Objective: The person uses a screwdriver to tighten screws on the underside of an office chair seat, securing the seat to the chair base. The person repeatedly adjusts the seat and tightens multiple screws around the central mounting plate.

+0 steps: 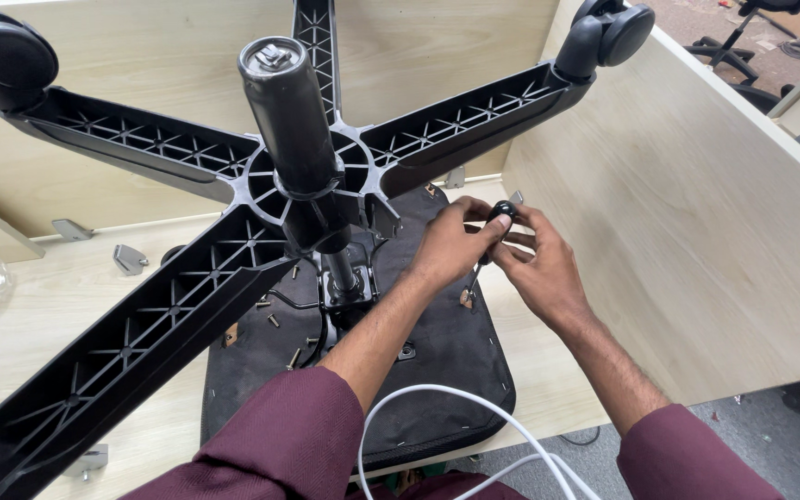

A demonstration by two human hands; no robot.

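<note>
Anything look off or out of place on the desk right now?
Yes. An office chair lies upside down on the desk, its star base and castors in the air. Loose screws are scattered across the seat underside, and could roll off.

You have a black chair base (233,185) in front of you, its arms showing a ribbed star-and-lattice pattern, with glossy black casters (11,56) at the ends. The gas cylinder (289,111) is dark grey with a silvery cap. The seat underside (446,343) is black fabric. Your sleeves (289,435) are maroon. The knob (502,211) in your fingers is black. The surface (48,306) is pale wood grain; the cable (456,398) is white.
</note>
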